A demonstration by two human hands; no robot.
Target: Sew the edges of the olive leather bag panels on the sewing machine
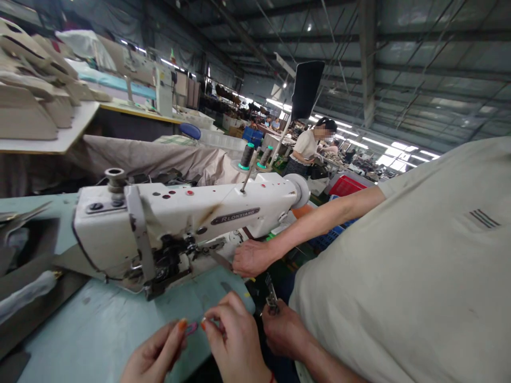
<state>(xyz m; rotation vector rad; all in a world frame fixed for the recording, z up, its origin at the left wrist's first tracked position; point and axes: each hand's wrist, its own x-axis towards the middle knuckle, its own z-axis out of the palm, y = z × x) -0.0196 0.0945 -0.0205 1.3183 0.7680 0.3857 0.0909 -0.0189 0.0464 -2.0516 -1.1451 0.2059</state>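
Note:
My left hand (156,352) is low at the table's front edge, its thumb and finger pinched on a small pink-purple piece (192,327). My right hand (235,340) is beside it with fingertips pinched together, almost touching that piece; what it grips is too small to make out. Just behind both hands stands a white sewing machine (191,213) on the pale blue table (99,330). A co-worker in a beige shirt (407,276) leans in from the right, one hand (250,258) at the machine's underside. The co-worker's other hand (284,331) holds a small metal tool (271,295).
Thread cones (247,156) stand behind the machine. Dark material (27,250) lies at the table's left. A shelf with beige pieces (35,106) is at the upper left. Red and blue crates (345,186) sit beyond the co-worker's arm, and another person (307,149) works farther back.

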